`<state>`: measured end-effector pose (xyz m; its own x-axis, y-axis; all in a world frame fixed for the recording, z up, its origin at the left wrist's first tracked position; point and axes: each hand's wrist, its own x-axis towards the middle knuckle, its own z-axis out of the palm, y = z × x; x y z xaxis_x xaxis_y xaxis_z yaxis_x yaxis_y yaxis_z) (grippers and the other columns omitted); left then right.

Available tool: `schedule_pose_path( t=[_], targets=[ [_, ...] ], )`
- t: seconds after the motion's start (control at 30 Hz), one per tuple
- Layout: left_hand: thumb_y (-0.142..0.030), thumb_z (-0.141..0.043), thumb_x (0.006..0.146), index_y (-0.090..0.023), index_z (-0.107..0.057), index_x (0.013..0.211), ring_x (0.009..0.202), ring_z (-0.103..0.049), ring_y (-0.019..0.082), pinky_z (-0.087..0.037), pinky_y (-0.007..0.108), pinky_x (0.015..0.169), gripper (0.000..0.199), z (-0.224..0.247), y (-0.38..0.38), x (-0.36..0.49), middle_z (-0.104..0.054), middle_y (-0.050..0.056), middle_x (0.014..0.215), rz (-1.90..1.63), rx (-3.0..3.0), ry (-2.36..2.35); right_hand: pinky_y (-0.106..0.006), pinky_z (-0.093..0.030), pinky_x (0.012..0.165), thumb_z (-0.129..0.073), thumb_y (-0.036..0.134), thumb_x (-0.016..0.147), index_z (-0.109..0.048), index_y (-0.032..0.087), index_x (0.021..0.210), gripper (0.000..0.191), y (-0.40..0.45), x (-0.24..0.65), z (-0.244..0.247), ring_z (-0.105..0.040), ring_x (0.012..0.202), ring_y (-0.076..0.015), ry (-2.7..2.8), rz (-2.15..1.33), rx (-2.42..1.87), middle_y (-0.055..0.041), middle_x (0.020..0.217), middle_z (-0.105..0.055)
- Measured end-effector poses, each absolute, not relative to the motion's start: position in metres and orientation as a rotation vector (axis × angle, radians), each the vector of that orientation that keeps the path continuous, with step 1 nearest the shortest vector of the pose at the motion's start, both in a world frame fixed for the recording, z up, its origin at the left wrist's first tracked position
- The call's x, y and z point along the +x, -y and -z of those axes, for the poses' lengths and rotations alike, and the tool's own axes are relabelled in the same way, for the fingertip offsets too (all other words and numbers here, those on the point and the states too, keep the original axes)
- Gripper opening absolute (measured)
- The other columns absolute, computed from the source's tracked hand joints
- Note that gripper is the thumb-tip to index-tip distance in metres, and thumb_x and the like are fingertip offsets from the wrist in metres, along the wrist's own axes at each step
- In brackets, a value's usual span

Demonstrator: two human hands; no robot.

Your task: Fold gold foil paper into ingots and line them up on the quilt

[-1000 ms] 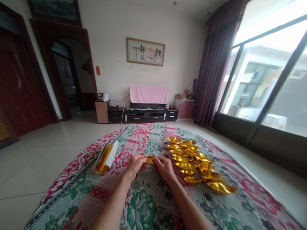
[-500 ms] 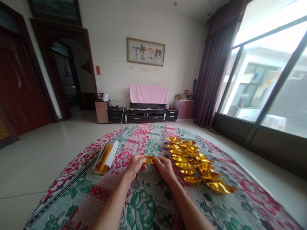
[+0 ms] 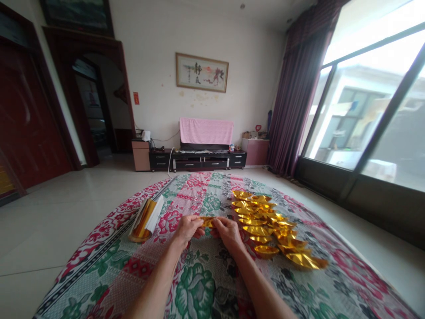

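Over a cloth (image 3: 195,290) woven with red and green flowers, the left hand (image 3: 187,229) and right hand (image 3: 227,230) pinch opposite ends of a small gold strip (image 3: 208,222) — seemingly a folding step, the next move calling for light, even finger pressure. Shiny, creased, boat-shaped pieces (image 3: 258,231) crowd the right; curled gold-and-white sheets (image 3: 146,219) lie left.

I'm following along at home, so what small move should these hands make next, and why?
Perhaps press inward along the gold strip, firming it before more shaping: the left hand and right hand pinch its ends, its middle shows between them, and it looks unlike the boat-shaped gold pieces to the right.
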<state>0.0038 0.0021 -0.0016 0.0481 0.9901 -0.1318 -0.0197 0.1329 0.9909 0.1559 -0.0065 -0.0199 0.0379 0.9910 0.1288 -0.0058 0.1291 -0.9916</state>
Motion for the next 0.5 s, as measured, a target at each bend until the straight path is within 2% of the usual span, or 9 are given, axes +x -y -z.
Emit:
schedule_pose_path(
  t=[0.13, 0.3, 0.5],
  targets=[
    [-0.029, -0.061, 0.067, -0.007, -0.067, 0.093, 0.043, -0.057, 0.01, -0.041, 0.016, 0.038, 0.034, -0.0002, -0.0006, 0.0032, -0.064, 0.003, 0.055, -1.087, 1.154, -1.239, -0.024, -0.048, 0.047, -0.06, 0.05, 0.068, -0.067, 0.013, 0.079, 0.039, 0.0068, 0.1559, 0.0203, -0.061, 0.051, -0.0164, 1.263, -1.072, -1.124, -0.002, 0.057, -0.064],
    [-0.032, -0.06, 0.069, -0.009, -0.067, 0.097, 0.045, -0.058, 0.01, -0.041, 0.017, 0.039, 0.036, -0.0016, 0.0005, 0.0005, -0.066, 0.004, 0.059, -1.061, 1.137, -1.209, -0.026, -0.05, 0.049, -0.058, 0.054, 0.07, -0.066, 0.014, 0.095, 0.049, 0.0064, 0.1572, 0.0202, -0.062, 0.054, -0.0179, 1.281, -1.09, -1.127, -0.0045, 0.064, -0.067],
    [-0.043, -0.059, 0.073, -0.01, -0.067, 0.09, 0.043, -0.056, 0.011, -0.039, 0.019, 0.038, 0.038, -0.0059, 0.0019, 0.0007, -0.064, 0.004, 0.057, -1.041, 1.1, -1.232, -0.028, -0.05, 0.052, -0.048, 0.061, 0.075, -0.064, 0.012, 0.101, 0.058, 0.005, 0.1598, 0.0198, -0.063, 0.055, -0.0191, 1.275, -1.16, -1.116, -0.006, 0.067, -0.068]
  ],
)
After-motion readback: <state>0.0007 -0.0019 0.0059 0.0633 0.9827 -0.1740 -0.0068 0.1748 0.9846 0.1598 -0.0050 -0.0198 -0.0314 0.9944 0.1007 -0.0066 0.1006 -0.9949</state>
